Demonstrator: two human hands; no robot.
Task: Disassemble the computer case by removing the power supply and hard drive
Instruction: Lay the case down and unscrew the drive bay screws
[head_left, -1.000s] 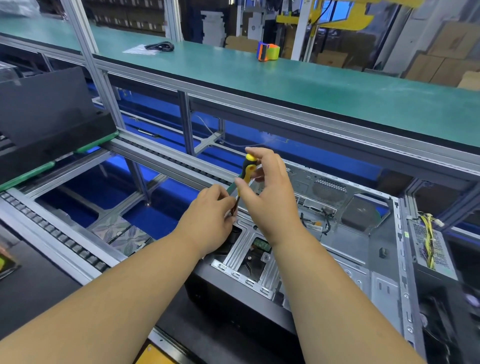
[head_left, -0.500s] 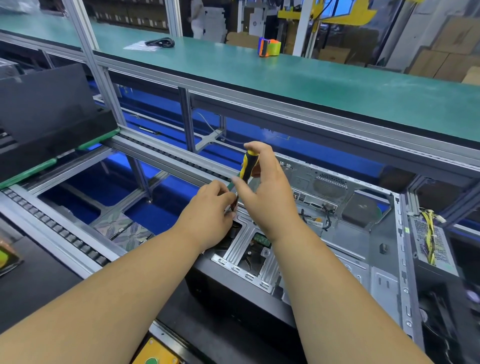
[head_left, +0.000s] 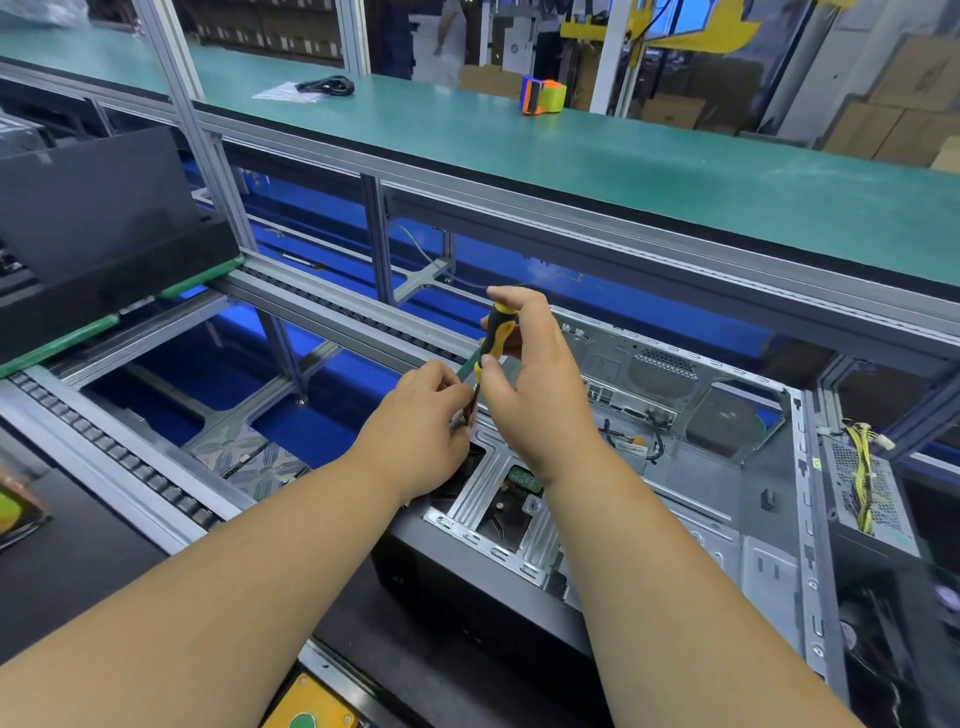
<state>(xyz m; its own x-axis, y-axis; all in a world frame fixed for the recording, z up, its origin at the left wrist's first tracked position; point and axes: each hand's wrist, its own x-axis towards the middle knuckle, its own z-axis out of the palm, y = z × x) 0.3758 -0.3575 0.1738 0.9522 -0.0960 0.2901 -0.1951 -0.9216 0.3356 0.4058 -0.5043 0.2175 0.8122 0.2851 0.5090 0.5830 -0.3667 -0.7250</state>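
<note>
Right hand (head_left: 530, 374) is wrapped round the yellow-and-black handled screwdriver (head_left: 494, 338), thumb and fingers curled on the grip so it can be twisted; the tool stands near upright w/ a slight tilt, tip pointing down. Left hand (head_left: 421, 421) sits just beside it, fingertips pinched at the lower shaft, prob. steadying the tip on a screw, though the screw itself is hidden behind the fingers.

Directly under both hands: open grey sheet-metal computer case (head_left: 717, 488), lying on its side so the inside faces up, which gives straight-down access. Below the right wrist, inside the silver ribbed drive cage (head_left: 483, 483), the hard drive w/ green circuit board (head_left: 522, 475) shows through the cut-outs, so it's not out yet. Judging by that, the step in hand is loosening a cage/drive screw.

Far right of the right arm, apart from the case's inner floor, stands the grey perforated power supply box w/ yellow wire bundle (head_left: 862, 488); looks already pulled, can't be sure.

Beyond the hands: green-topped bench (head_left: 623, 161) w/ an orange-and-green tape dispenser (head_left: 543, 96).
</note>
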